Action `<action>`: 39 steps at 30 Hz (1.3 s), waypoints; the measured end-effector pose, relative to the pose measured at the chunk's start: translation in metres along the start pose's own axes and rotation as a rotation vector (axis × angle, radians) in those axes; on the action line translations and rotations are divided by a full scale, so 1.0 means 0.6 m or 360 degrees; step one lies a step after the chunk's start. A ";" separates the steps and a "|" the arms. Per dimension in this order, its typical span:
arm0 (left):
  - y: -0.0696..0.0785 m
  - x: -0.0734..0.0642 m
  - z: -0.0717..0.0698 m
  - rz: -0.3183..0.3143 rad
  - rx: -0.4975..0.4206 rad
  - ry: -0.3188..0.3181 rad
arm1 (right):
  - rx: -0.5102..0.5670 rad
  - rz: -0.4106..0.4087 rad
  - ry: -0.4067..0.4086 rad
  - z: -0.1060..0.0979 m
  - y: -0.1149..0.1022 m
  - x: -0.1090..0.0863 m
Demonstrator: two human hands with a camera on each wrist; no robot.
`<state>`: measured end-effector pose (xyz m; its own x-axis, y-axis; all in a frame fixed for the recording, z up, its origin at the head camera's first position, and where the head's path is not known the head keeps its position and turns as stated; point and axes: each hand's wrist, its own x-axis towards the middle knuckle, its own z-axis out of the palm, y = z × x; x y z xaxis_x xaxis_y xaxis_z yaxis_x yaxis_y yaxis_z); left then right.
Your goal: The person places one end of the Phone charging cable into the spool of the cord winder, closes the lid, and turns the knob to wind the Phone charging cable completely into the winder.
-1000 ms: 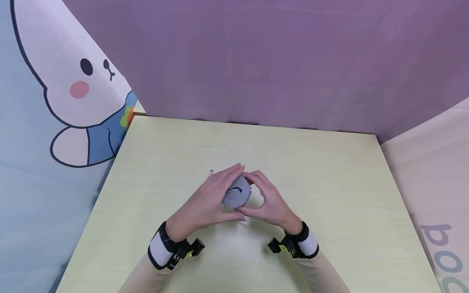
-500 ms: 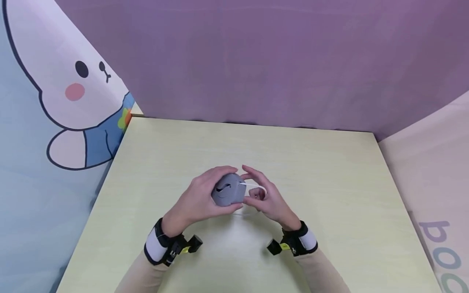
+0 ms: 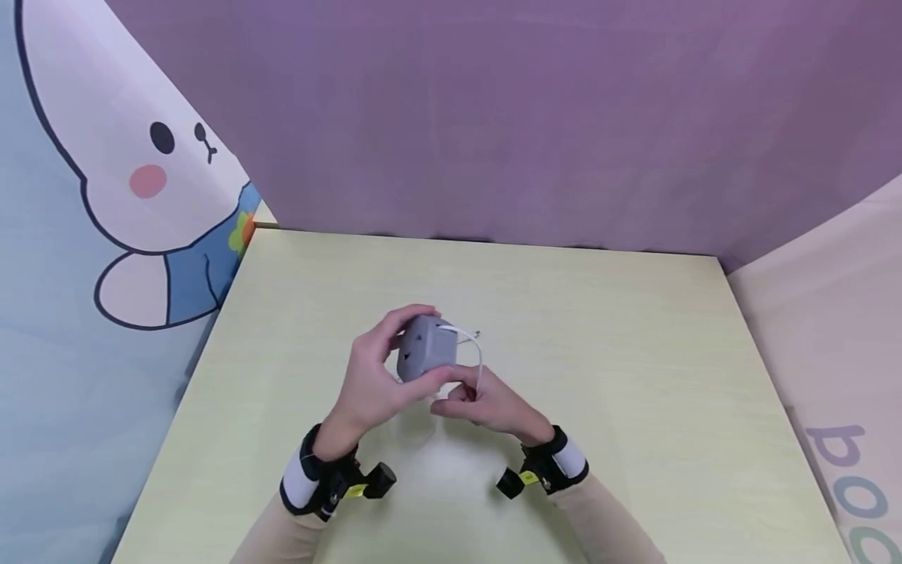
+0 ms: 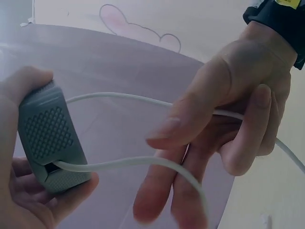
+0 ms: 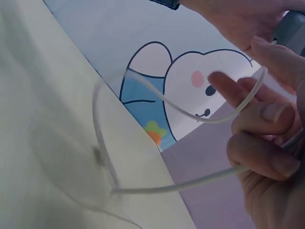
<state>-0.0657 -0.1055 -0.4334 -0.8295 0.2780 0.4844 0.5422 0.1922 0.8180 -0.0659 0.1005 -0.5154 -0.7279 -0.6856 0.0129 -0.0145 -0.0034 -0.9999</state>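
My left hand (image 3: 366, 388) grips a grey cable winder (image 3: 426, 348), thumb on the near edge and fingers over the far edge. The winder is tilted. In the left wrist view, its dimpled side faces the camera, and a white cable (image 4: 119, 164) comes out of a dark slot there. My right hand (image 3: 496, 403) is just right of and below the winder. Its lower fingers (image 5: 259, 155) curl round a stretch of the cable, while the thumb and other fingers stay extended. A loose loop of cable arcs between the winder and the right hand.
Both hands are over a pale wooden table (image 3: 599, 352). A purple cloth (image 3: 493, 117) hangs behind it, with a blue rabbit-print cloth (image 3: 56, 376) on the left and a pale lettered cloth (image 3: 831, 313) on the right. More cable (image 5: 147, 188) trails near the table.
My left hand has tilted the winder, so its slotted face turns left and its side shows. My right hand has moved down and left, and the cable now bows out beside the winder.
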 end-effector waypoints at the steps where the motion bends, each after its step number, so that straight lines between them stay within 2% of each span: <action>1: 0.000 0.000 -0.003 -0.0024 -0.0022 0.0032 | -0.0021 0.0000 0.0005 -0.001 -0.002 -0.001; 4: 0.001 0.001 -0.011 -0.0093 -0.0076 0.0105 | -0.0147 -0.0078 0.0047 -0.006 -0.008 -0.002; 7: 0.001 0.002 -0.018 -0.0131 -0.0087 0.0133 | -0.0286 -0.0152 0.0097 -0.013 -0.012 -0.005; 13: -0.002 0.005 -0.027 -0.0148 -0.0106 0.0142 | -0.0453 -0.0141 0.0212 -0.030 -0.020 -0.019; 20: -0.010 0.010 -0.048 -0.0186 -0.0197 0.0269 | -0.0593 -0.0169 0.0406 -0.064 -0.015 -0.039; 25: -0.019 0.010 -0.058 -0.0253 -0.0237 0.0294 | -0.0658 -0.0154 0.0493 -0.084 -0.015 -0.049; 32: -0.028 0.007 -0.071 -0.0361 -0.0213 0.0300 | -0.0765 -0.0151 0.0494 -0.109 -0.021 -0.058; 39: -0.030 0.005 -0.084 -0.0474 -0.0156 0.0349 | -0.0844 -0.0005 0.0455 -0.128 -0.039 -0.067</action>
<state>-0.0844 -0.1554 -0.4313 -0.9636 0.0137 0.2672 0.2664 0.1404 0.9536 -0.0893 0.1841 -0.4921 -0.8817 -0.4630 0.0910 -0.3036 0.4090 -0.8605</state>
